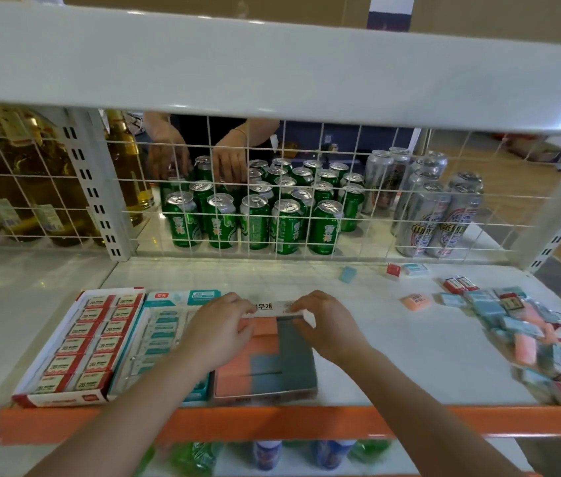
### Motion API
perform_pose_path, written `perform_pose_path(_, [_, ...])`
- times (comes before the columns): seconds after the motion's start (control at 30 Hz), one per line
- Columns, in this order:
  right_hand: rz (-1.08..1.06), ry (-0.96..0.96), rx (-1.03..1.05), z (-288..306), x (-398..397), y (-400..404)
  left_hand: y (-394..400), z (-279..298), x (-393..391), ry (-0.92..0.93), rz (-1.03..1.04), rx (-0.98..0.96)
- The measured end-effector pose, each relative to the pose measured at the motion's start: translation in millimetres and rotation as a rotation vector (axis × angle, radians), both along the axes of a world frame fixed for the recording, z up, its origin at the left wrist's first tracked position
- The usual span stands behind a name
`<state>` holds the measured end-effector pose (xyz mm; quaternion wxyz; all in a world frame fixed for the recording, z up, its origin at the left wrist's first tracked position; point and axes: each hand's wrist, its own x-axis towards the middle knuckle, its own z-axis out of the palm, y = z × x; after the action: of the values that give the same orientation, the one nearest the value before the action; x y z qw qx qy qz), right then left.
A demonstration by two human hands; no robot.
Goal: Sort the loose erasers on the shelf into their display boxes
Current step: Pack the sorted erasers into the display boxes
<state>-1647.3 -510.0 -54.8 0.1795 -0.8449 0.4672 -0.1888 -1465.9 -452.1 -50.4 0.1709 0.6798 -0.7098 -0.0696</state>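
Note:
Three display boxes stand side by side at the shelf's front. The red-and-white box (65, 346) at the left is full of 2B erasers. A teal box (158, 335) sits beside it. The third box (268, 366) holds orange and grey-blue erasers. My left hand (217, 332) and my right hand (327, 325) both pinch that box's white back flap (272, 308), one at each end. A heap of loose erasers (526, 332) lies at the right. An orange eraser (416, 301), a blue one (347, 274) and a red one (393, 270) lie apart on the shelf.
A white wire grid (306, 187) closes the back of the shelf. Behind it stand green cans (255, 218), silver cans (437, 208) and bottles (31, 187), and another person's hands (200, 160) touch the cans. An orange rail (272, 425) edges the front.

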Motion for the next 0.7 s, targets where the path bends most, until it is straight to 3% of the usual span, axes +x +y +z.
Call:
perform_pose_path(0.13, [-0.093, 0.003, -0.017, 4.9, -42.8, -3.9, -17.5, 5.0, -32.8, 0.077, -0.041, 0.036])
perform_pose_path(0.53, [-0.408, 0.076, 0.047, 7.4, -182.4, -4.7, -58.2, 3.4, -166.8, 0.101, -0.348, 0.127])
perform_pose_path(0.7, [-0.51, 0.107, 0.08, 8.8, -234.2, -10.7, -71.0, -5.8, -209.7, 0.112, -0.379, 0.152])
